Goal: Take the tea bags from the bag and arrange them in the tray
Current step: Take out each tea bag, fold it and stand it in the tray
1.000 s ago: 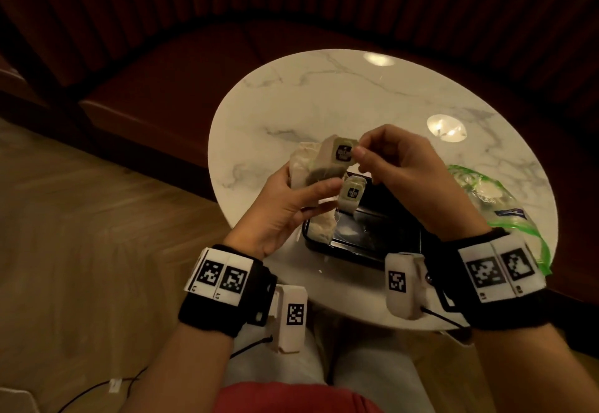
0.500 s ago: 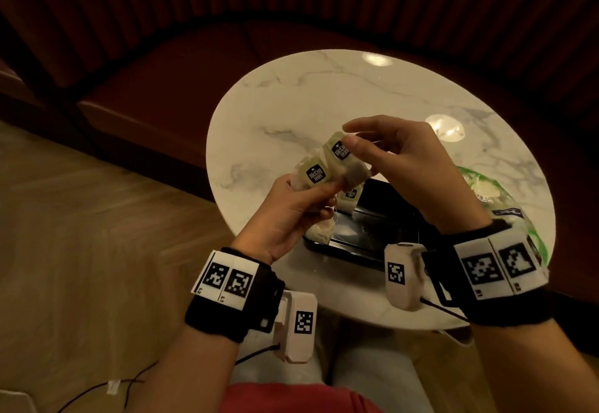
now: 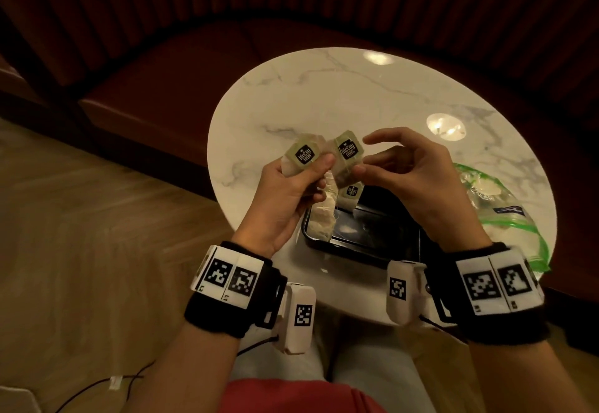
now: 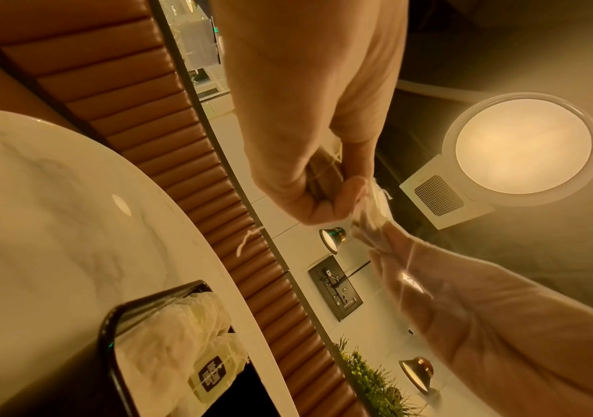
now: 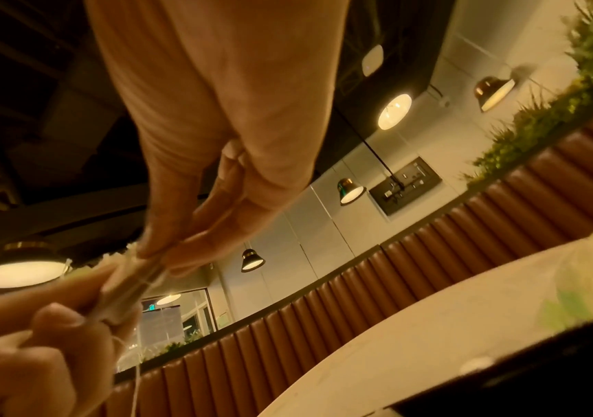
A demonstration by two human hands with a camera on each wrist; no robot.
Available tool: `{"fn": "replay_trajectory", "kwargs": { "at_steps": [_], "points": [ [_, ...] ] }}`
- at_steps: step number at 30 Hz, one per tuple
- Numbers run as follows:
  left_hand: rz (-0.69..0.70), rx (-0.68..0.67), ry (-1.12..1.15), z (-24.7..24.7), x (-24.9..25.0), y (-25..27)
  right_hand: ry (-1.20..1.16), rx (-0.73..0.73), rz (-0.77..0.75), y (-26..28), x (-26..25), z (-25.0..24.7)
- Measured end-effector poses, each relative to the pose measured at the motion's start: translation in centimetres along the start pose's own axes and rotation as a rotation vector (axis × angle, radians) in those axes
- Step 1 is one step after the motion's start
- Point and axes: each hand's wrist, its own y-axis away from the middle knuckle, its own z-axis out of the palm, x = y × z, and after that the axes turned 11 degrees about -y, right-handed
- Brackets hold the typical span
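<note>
Over the tray's far left corner my left hand [image 3: 288, 192] grips one tea bag [image 3: 303, 157], its dark-printed tag facing up. Right beside it, my right hand [image 3: 405, 169] pinches a second tea bag [image 3: 348, 153] between thumb and fingertips. The two bags touch, and strings hang down from them. The left wrist view shows my left fingers [image 4: 323, 194] curled on a bag, and the right wrist view shows my right fingertips [image 5: 166, 248] pinching a bag [image 5: 134, 285]. Below lies the black tray [image 3: 382, 244], with several tea bags [image 3: 322, 218] piled at its left end. The clear green-edged zip bag [image 3: 496, 198] lies right of the tray.
The round white marble table [image 3: 324, 94] carries the tray and the zip bag. A dark red padded bench [image 3: 181, 88] curves behind the table. Wooden floor [image 3: 81, 234] lies to the left, with a cable on it. My lap is under the table's near edge.
The two tea bags have been drawn apart from one clump and now sit side by side. My right hand's grip moved from the top of the bags to their right side.
</note>
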Motion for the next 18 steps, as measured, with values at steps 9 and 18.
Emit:
{"fn": "replay_trajectory", "kwargs": {
  "at_steps": [9,18],
  "points": [
    [0.038,-0.016,-0.143,-0.2,-0.2,0.0,0.166,-0.085,0.024,-0.5,-0.1,-0.9],
    [0.086,-0.044,-0.331,-0.3,-0.4,-0.2,0.416,-0.170,-0.062,-2.0,-0.5,-1.2]
  ]
}}
